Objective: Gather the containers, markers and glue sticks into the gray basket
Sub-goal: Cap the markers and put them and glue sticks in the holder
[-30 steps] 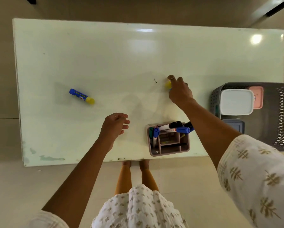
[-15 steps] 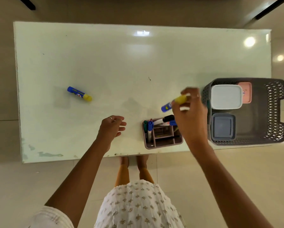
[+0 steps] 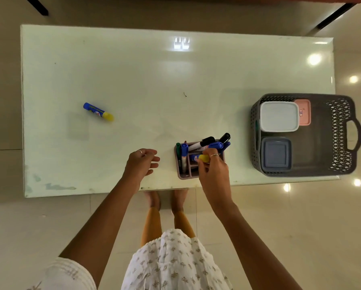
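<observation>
While one glue stick (image 3: 98, 112) lies alone far left on the counter (image 3: 133, 70), your left hand (image 3: 142, 163) hovers at the near edge, fingers loosely spread, holding nothing. Just right of it, your right hand (image 3: 212, 170) pinches a second stick (image 3: 200, 158) by its yellow cap, over the organizer (image 3: 181, 174) packed with markers (image 3: 209, 143). Far right, the basket (image 3: 340, 135) sits at the counter's end with white (image 3: 279, 116), pink (image 3: 304, 111) and gray (image 3: 276, 156) containers inside.
</observation>
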`<state>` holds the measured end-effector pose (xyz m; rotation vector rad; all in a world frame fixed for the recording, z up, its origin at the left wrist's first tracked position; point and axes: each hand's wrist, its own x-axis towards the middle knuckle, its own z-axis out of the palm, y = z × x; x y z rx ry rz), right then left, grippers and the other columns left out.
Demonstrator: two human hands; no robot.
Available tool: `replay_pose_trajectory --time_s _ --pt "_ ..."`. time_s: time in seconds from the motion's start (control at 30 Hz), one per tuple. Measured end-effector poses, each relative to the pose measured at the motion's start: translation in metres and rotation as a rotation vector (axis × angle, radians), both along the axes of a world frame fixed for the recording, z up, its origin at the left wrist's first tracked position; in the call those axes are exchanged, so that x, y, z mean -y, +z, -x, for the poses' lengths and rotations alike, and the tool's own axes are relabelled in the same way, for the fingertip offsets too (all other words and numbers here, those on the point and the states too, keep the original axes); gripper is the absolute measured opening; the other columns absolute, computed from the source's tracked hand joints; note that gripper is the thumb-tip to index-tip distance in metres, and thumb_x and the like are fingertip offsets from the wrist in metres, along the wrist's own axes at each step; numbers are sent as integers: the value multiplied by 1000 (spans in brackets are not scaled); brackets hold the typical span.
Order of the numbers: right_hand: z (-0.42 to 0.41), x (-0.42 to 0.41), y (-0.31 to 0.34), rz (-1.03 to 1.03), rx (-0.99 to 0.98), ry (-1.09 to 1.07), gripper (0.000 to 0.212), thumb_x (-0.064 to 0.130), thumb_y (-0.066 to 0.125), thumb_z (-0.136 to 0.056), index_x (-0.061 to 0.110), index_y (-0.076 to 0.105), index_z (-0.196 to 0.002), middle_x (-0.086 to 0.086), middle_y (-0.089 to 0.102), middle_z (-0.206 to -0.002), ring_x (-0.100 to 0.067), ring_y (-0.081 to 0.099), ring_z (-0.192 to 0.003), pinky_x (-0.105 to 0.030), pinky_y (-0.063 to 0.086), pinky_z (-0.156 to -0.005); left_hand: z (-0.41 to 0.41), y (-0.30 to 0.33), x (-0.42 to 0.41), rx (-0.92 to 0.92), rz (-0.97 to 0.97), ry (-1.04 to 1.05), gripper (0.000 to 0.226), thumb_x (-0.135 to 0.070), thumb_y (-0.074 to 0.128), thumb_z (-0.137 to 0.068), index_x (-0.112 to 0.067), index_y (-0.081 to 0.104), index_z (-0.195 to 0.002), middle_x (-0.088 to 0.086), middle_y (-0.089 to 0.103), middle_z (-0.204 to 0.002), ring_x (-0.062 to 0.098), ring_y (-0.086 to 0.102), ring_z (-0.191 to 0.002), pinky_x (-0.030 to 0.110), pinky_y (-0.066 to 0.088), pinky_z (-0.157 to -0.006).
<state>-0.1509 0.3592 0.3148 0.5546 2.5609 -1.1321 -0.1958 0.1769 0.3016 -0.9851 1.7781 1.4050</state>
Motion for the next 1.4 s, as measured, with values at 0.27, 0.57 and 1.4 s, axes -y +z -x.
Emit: replay_pose_trajectory --time_s 0.27,0.57,1.4 --pt "-7 4 -8 -80 22 163 15 12 51 -95 11 56 -109 -6 62 -114 -16 63 -100 -10 47 -72 -19 0 -2 18 4 10 26 -20 43 -97 -10 62 -114 6 69 -103 21 64 -93 29 51 -78" --pt "18 13 18 -101 -90 145 16 6 50 -94 10 61 -104 -5 64 -105 -7 58 -84 -6 43 -65 -33 2 34 21 -12 104 20 -18 46 -95 -13 63 -105 5 68 -96 20 64 -87 27 49 -73" --pt "158 233 -54 -326 301 1035 69 -3 44 -90 34 29 -147 -5 -8 -161 -34 8 -147 -42 28 -115 1 -15 159 -19 264 183 25 -16 48 -92 -14 63 -112 9 65 -117 25 61 -110 36 46 -95"
